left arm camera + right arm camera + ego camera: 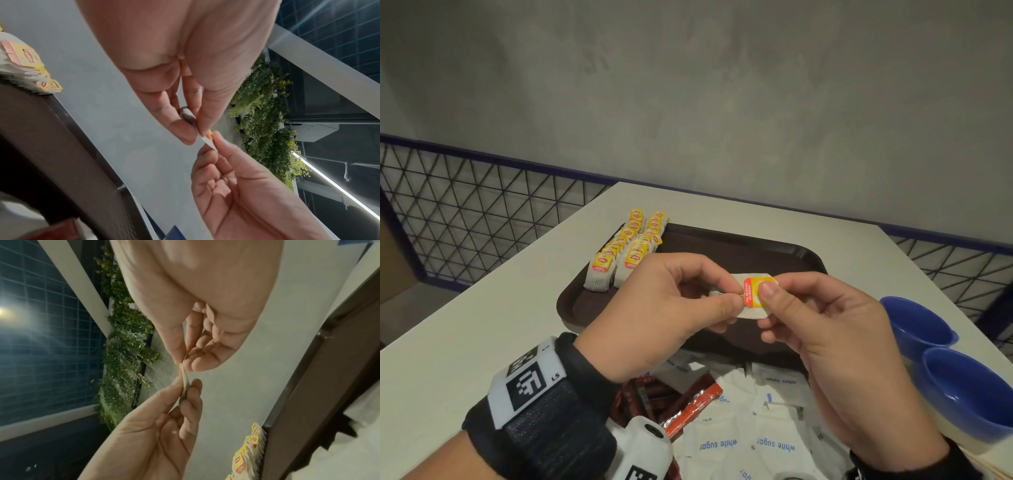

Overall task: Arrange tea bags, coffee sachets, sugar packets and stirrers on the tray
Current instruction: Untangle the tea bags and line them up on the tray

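Both hands hold one tea bag [751,297] in the air above the dark brown tray [756,250]. My left hand [671,308] pinches its left end between thumb and forefinger. My right hand [822,318] pinches the yellow-and-red tag [756,289] with thumb on top. In the left wrist view the tea bag [207,141] shows edge-on between the fingertips; in the right wrist view the tea bag [185,381] likewise. Two rows of tea bags [625,250] stand at the tray's far left corner. Sugar packets [756,442] and red-brown coffee sachets [681,404] lie near me.
Two blue bowls [941,363] stand at the right on the white table [482,342]. A wire mesh fence [465,212] runs behind the table's left and right sides. A grey wall rises beyond the far edge.
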`<state>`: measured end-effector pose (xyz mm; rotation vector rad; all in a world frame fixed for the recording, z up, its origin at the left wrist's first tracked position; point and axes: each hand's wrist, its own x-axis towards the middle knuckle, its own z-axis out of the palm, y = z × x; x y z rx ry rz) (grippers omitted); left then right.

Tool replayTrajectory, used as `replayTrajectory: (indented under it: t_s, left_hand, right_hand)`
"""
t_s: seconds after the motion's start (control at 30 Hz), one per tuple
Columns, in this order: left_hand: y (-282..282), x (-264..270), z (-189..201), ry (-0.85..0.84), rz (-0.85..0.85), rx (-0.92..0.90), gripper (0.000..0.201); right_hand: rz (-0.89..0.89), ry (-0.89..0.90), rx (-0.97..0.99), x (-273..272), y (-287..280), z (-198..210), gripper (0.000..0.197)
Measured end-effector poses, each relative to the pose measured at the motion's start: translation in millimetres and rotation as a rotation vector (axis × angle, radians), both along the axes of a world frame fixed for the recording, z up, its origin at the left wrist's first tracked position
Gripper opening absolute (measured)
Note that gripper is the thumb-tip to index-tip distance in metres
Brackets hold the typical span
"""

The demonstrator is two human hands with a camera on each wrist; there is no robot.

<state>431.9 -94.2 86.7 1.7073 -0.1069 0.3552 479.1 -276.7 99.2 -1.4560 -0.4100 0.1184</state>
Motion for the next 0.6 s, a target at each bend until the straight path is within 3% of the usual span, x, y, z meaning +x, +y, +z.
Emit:
replayTrajectory:
  t_s: [0.13,0.4,0.6]
  left_hand:
    - [0.0,-2.6,3.1,0.007,-0.009,0.019,0.010]
    - [2.9,-2.5,3.3,-0.001,-0.064,0.008,0.002]
    - [0.3,-3.0,3.0,0.032,-0.107,-0.065,0.010]
  right_hand:
    - [-0.045,-0.098,-0.044,-1.0,-0.2,-0.2,0.005]
    - [-0.081,-0.249,-0.082,-5.0,0.9,-0.4,0.009]
    - [-0.120,-0.331,-0.125,-8.6,-0.4,3.0,0.008]
